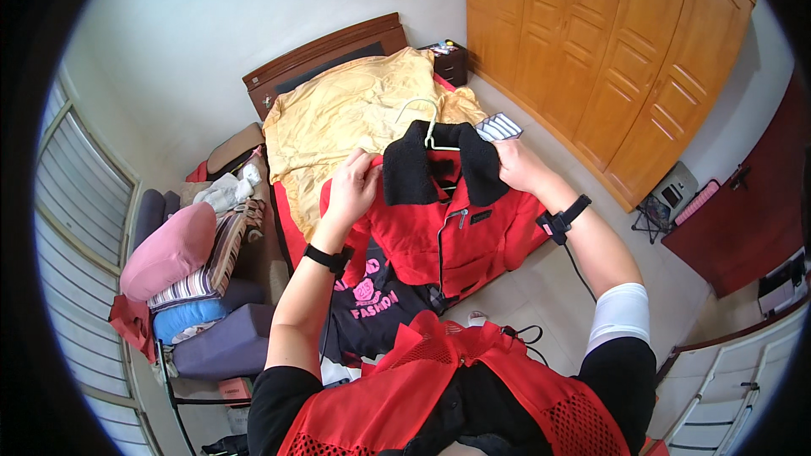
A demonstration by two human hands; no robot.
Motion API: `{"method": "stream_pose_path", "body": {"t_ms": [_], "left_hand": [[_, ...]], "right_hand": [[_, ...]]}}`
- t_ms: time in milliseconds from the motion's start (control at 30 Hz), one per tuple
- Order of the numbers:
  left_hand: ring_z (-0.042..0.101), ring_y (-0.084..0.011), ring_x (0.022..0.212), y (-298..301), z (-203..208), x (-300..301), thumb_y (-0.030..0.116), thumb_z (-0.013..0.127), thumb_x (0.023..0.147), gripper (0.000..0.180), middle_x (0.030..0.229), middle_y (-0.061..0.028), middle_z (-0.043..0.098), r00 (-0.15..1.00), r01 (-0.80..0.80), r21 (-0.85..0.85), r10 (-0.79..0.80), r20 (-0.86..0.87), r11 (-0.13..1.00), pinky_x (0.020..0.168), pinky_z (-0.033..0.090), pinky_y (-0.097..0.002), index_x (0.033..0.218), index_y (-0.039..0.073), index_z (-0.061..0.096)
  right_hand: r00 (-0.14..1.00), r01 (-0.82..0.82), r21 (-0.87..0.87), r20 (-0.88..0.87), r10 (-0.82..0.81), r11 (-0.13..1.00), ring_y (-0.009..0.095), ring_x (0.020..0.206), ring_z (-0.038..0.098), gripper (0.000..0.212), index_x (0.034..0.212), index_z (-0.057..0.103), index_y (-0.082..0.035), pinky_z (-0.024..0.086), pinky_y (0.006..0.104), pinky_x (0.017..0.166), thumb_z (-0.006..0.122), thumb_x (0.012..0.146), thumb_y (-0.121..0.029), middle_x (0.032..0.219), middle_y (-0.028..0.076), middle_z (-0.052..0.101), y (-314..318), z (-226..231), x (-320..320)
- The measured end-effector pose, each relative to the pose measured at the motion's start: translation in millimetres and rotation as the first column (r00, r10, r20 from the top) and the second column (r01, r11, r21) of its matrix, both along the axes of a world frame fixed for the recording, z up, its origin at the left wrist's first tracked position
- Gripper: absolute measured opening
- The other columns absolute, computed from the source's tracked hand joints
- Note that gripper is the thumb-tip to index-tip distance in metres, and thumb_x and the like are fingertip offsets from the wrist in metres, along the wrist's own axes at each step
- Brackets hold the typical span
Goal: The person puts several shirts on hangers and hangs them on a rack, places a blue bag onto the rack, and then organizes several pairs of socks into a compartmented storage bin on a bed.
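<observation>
- While both hands are lifting the red jacket (439, 232) by its shoulders, the person is keeping it spread flat in front of the chest, over the edge of the bed (338, 110).
- The left hand (353, 188) is closing its fingers on the shoulder at about nine o'clock from the black fleece collar (443, 165), pinching red cloth.
- The right hand (517, 165) is gripping the opposite shoulder at about three o'clock from the collar, and is also touching a small striped tag (498, 127).
- A white wire hanger (422, 118) is sitting inside the neck, its hook poking up at twelve o'clock from the collar.
- To my eye, doing this well is a matter of holding both shoulders level so the hanger is not sliding out of one side, and keeping the collar centred on the hook.
- The jacket's body is hanging down toward six o'clock between the forearms, with its zip partly open.
- A black printed shirt (372, 300) is lying beneath it at about seven o'clock.
</observation>
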State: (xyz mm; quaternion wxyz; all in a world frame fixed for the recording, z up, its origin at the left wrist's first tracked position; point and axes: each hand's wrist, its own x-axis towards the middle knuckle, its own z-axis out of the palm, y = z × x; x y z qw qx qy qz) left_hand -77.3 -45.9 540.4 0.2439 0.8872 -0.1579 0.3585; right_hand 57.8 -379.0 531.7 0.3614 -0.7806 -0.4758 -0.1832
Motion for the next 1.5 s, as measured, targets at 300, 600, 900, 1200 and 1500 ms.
{"method": "stream_pose_path", "body": {"t_ms": [300,600,900,1200,1500], "left_hand": [[0.062,-0.0382,0.087,33,8,-23,0.012,0.071,0.089,0.017,0.094,-0.0157,0.059,0.997,-0.069,0.121,0.072,-0.02,0.99,0.074,0.051,-0.0426,0.102,0.003,0.066],[0.061,-0.0375,0.092,41,3,-35,0.01,0.074,0.087,0.022,0.099,-0.0162,0.057,0.999,-0.004,0.037,0.006,-0.046,0.999,0.078,0.052,-0.0417,0.105,0.002,0.065],[0.059,-0.0324,0.101,56,19,-78,0.014,0.079,0.083,0.035,0.107,-0.0145,0.058,0.992,-0.118,-0.022,0.119,0.037,0.993,0.088,0.049,-0.0393,0.11,0.002,0.06],[0.065,-0.016,0.081,-52,32,-117,0.013,0.067,0.095,0.021,0.091,-0.0094,0.066,0.977,-0.004,-0.314,-0.063,-0.203,0.949,0.074,0.053,-0.0296,0.11,-0.001,0.065],[0.061,-0.0155,0.112,-85,-14,-120,0.018,0.059,0.104,0.042,0.126,-0.011,0.064,0.927,-0.042,-0.809,-0.279,-0.25,0.586,0.099,0.049,-0.0302,0.136,-0.007,0.05]], "right_hand": [[0.998,0.069,0.01,-0.01,-0.069,0.998,0.044,0.087,0.067,0.016,0.092,0.068,0.001,0.054,0.0447,0.074,0.063,0.088,-0.013,0.09,0.025,0.069,-22,32,-27],[0.999,-0.004,-0.093,-0.042,0.0,0.996,0.046,0.085,0.065,0.014,0.091,0.066,-0.002,0.053,0.048,0.073,0.062,0.087,-0.014,0.089,0.025,0.068,-8,39,-32],[0.999,0.024,0.043,0.036,-0.025,0.999,0.038,0.074,0.067,0.011,0.089,0.067,0.002,0.052,0.0391,0.067,0.062,0.087,-0.008,0.08,0.021,0.067,-7,47,-49],[0.999,-0.023,-0.018,0.022,0.023,1.0,0.046,0.077,0.065,0.015,0.084,0.066,0.001,0.051,0.0502,0.068,0.059,0.088,-0.012,0.079,0.025,0.065,27,31,-62],[0.946,-0.243,-0.116,-0.248,0.209,0.963,0.045,0.086,0.067,0.02,0.091,0.069,0.001,0.053,0.0494,0.073,0.057,0.093,-0.015,0.086,0.028,0.067,63,4,-104]]}}
